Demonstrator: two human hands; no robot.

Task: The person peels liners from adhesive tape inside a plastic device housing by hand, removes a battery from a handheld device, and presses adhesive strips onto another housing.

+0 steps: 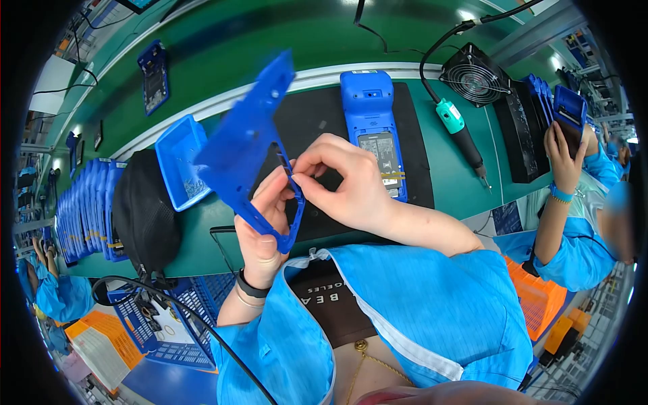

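My left hand [266, 226] is closed round the lower part of a blue plastic housing [246, 145], which is tilted up and has a long opening along its right side. The upper end of the housing is blurred. My right hand [354, 182] pinches thumb and forefinger together at the edge of that opening; whatever is between the fingertips is too small to make out. Just behind my right hand, a blue handheld device [368, 101] lies on a black mat [415, 128], with its labelled battery [381, 152] showing.
A blue bin [182, 162] with small parts, a black bag [145, 209] and a row of blue housings [84, 209] stand at left. On the right are an electric screwdriver [462, 138], a fan [476, 74] and a black rack [523, 128]. A co-worker's hand [565, 158] holds a blue device.
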